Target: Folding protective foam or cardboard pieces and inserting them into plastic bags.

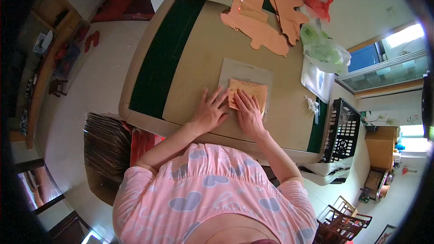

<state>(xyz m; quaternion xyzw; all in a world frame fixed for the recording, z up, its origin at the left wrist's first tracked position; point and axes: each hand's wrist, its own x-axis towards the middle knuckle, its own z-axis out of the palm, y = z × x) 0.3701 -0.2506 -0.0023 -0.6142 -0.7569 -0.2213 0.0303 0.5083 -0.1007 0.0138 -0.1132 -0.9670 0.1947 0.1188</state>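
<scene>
Well left of the grey card point(231, 68) in front of me stands a stack of brown boards point(106, 144). My left hand point(209, 112) lies palm down at the card's left edge, fingers spread, gripping nothing. On the card lies a copper-coloured packet point(246, 85); my right hand point(251, 113) rests flat on it, fingers close together, not clamped. Beyond the card lie copper-coloured sheets point(246, 22); far right of it, a black crate point(333, 126).

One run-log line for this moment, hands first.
left hand: palm down, beside copper-coloured piece | right hand: palm down on piece | grey card: under piece | orange sheets: far end of table
</scene>
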